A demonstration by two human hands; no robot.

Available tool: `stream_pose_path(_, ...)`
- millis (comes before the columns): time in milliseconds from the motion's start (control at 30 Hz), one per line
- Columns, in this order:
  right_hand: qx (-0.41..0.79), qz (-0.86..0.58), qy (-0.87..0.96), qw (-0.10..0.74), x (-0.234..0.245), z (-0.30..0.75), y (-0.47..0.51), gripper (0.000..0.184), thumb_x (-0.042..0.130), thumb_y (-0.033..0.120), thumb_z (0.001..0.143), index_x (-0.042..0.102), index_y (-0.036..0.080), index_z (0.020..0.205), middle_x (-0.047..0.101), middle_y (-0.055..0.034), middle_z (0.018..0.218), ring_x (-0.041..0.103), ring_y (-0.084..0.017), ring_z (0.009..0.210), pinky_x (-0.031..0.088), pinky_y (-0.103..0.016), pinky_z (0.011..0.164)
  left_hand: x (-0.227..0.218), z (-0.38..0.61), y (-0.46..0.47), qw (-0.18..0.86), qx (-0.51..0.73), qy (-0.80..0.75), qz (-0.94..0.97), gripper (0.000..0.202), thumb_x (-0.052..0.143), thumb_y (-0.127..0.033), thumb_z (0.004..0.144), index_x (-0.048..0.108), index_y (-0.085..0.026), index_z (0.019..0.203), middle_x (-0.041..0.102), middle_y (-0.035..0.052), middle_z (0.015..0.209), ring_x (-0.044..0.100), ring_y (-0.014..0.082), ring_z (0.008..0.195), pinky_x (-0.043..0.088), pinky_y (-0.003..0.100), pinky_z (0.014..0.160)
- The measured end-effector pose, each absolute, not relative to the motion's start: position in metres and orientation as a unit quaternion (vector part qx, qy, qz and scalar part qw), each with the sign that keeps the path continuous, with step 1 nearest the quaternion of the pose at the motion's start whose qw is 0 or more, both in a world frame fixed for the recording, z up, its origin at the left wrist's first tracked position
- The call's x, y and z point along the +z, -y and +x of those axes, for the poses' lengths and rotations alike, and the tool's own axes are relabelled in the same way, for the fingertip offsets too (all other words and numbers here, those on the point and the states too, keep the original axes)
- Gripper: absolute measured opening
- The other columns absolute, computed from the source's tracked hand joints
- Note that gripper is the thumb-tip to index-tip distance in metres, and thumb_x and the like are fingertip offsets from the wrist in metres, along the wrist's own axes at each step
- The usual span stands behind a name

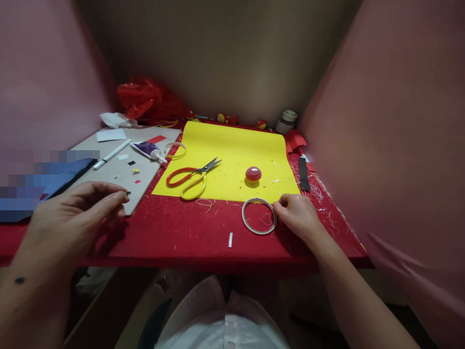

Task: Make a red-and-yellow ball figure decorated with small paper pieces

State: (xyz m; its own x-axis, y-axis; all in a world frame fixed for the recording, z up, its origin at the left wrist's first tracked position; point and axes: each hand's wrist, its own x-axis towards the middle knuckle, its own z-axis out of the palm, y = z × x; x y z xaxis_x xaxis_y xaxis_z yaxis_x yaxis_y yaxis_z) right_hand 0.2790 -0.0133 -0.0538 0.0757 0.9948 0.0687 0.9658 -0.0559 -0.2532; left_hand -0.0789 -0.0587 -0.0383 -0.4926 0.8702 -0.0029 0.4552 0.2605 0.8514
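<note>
My left hand (pixel 82 208) is over the front of the grey board, thumb and index finger pinched at a tiny black piece (pixel 128 193). At the front of the red cloth, the closed fingers of my right hand (pixel 296 213) grip the right side of a thin white ring (pixel 244 224). Behind the ring, a red dotted ball-like piece (pixel 253 174) sits on the yellow ribbed mat (pixel 232 145). Scissors with one red and one yellow handle (pixel 196 178) lie on the mat's left part, blades pointing away and slightly right.
On the grey board (pixel 145 182) lie a purple-and-white glue tube (pixel 148 150), a white pen (pixel 112 154) and small scraps. A yellow ring (pixel 176 150) overlaps the mat's left edge. Black strip (pixel 303 173) lies right; lidded jar (pixel 286 121) and red plastic bag (pixel 148 99) stand behind.
</note>
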Motion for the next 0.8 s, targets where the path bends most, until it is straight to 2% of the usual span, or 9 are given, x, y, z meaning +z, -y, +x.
stream_pose_path(100, 0.061, -0.707, 0.681, 0.181, -0.055, 0.283, 0.019, 0.024, 0.052, 0.028, 0.081, 0.061, 0.019, 0.06, 0.068, -0.0085, 0.064, 0.062, -0.023, 0.062, 0.034, -0.031, 0.055, -0.044, -0.089, 0.06, 0.266, 0.511, -0.71, 0.405, 0.031, 0.072, -0.04, 0.066, 0.06, -0.023, 0.088, 0.058, -0.0048, 0.056, 0.055, 0.0138, 0.042, 0.041, 0.022, 0.035)
stream_pose_path(200, 0.061, -0.661, 0.669, 0.335, -0.059, 0.287, 0.027, 0.024, 0.056, 0.037, 0.082, 0.062, 0.019, 0.067, 0.067, -0.0048, 0.065, 0.061, -0.02, 0.059, 0.04, -0.03, 0.058, -0.044, -0.102, 0.059, 0.224, 0.52, -0.704, 0.428, 0.026, 0.071, -0.035, 0.067, 0.062, -0.02, 0.086, 0.057, -0.0048, 0.06, 0.052, 0.0099, 0.046, 0.04, 0.02, 0.043)
stream_pose_path(300, 0.061, -0.614, 0.646, 0.45, -0.06, 0.284, 0.031, 0.023, 0.059, 0.041, 0.083, 0.063, 0.02, 0.073, 0.066, -0.0034, 0.068, 0.061, -0.018, 0.062, 0.044, -0.03, 0.062, -0.04, -0.113, 0.058, 0.169, 0.454, -0.736, 0.472, 0.021, 0.065, -0.032, 0.069, 0.063, -0.018, 0.084, 0.061, -0.0028, 0.07, 0.056, 0.011, 0.06, 0.045, 0.022, 0.058)
stream_pose_path(433, 0.145, -0.56, 0.605, 0.547, -0.056, 0.27, 0.032, 0.021, 0.061, 0.041, 0.086, 0.064, 0.021, 0.081, 0.07, -0.0041, 0.078, 0.066, -0.019, 0.073, 0.05, -0.032, 0.072, -0.037, -0.119, 0.053, 0.104, 0.314, -0.765, 0.552, 0.024, 0.054, -0.032, 0.076, 0.065, -0.016, 0.09, 0.068, 0.0023, 0.088, 0.06, 0.0156, 0.082, 0.043, 0.024, 0.075)
stream_pose_path(533, 0.188, -0.515, 0.596, 0.586, -0.051, 0.257, 0.032, 0.019, 0.063, 0.039, 0.086, 0.064, 0.021, 0.084, 0.072, -0.0041, 0.082, 0.067, -0.019, 0.076, 0.053, -0.033, 0.073, -0.035, -0.116, 0.045, 0.085, 0.245, -0.775, 0.576, 0.026, 0.051, -0.031, 0.077, 0.066, -0.014, 0.091, 0.069, 0.0052, 0.092, 0.06, 0.0177, 0.085, 0.042, 0.026, 0.076)
stream_pose_path(800, 0.253, -0.459, 0.605, 0.6, -0.039, 0.229, 0.03, 0.013, 0.062, 0.029, 0.088, 0.063, 0.02, 0.08, 0.07, -0.0017, 0.075, 0.067, -0.016, 0.073, 0.054, -0.032, 0.073, -0.04, -0.116, 0.018, 0.047, 0.15, -0.808, 0.568, 0.026, 0.053, -0.037, 0.073, 0.069, -0.018, 0.08, 0.071, 0.008, 0.083, 0.062, 0.0235, 0.076, 0.04, 0.03, 0.066)
